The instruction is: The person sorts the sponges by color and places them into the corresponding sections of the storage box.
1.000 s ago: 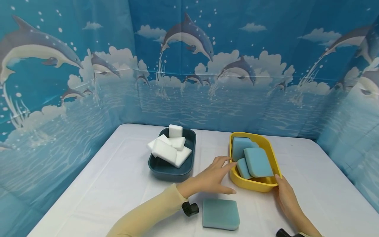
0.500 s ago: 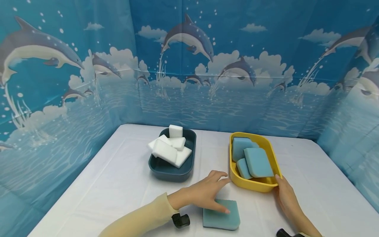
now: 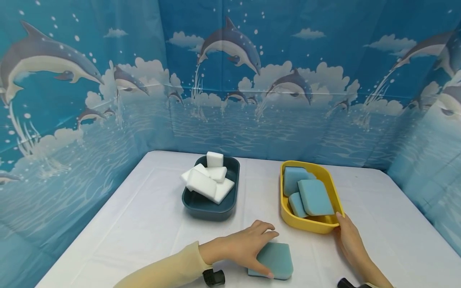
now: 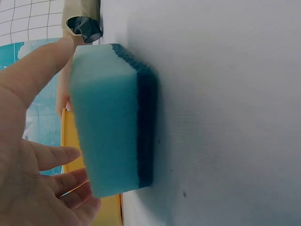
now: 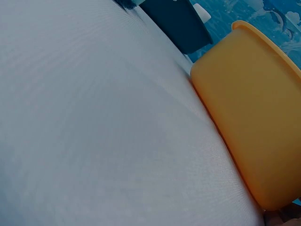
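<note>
In the head view, my left hand (image 3: 245, 246) hovers with spread fingers over a blue-green sponge (image 3: 277, 262) on the table. The left wrist view shows this sponge (image 4: 110, 127) with a dark blue scouring layer against the cloth; the thumb and fingers stand around its near side. My right hand (image 3: 349, 238) grips the near right corner of a yellow bin (image 3: 306, 226), thumb at the rim, the other fingers mostly hidden. Several blue sponges (image 3: 315, 198) lie inside that bin. From the right wrist, the yellow bin's side wall (image 5: 249, 108) fills the right of the view.
A dark teal bin (image 3: 210, 214) stands to the left of the yellow one, heaped with several white sponge blocks (image 3: 201, 184), one jutting past its rim. The white-clothed table (image 3: 126, 224) ends at a dolphin-print curtain (image 3: 216, 120) behind and at both sides.
My left hand has moved away from the yellow bin, toward me and slightly left, down over the loose sponge. The right hand stays at the bin's corner.
</note>
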Available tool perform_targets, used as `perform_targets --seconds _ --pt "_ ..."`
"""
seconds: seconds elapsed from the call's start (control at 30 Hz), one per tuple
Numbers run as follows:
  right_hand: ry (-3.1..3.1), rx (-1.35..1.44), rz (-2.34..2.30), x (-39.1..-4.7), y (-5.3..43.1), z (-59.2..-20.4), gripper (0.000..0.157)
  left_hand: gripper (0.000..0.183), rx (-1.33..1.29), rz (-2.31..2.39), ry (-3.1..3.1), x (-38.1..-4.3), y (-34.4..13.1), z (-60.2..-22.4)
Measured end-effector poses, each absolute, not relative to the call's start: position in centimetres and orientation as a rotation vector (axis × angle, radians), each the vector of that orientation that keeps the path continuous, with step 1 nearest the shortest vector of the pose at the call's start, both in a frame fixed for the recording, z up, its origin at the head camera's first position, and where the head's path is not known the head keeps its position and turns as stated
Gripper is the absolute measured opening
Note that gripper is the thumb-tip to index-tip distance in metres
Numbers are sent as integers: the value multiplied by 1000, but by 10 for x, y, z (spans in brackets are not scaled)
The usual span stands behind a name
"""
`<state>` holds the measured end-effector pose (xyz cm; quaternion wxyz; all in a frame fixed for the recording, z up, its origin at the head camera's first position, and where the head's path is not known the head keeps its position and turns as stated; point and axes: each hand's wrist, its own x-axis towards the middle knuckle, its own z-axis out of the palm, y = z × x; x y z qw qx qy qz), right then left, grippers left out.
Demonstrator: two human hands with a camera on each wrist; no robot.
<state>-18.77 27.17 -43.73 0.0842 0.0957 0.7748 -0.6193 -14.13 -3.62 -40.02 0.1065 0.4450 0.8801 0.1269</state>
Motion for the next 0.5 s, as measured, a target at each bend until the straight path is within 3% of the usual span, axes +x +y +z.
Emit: perform_targets --seconds 0.5 --pt "2309 273 -1859 -188 271 -436 68 91 1286 337 2535 -136 -45 -403"
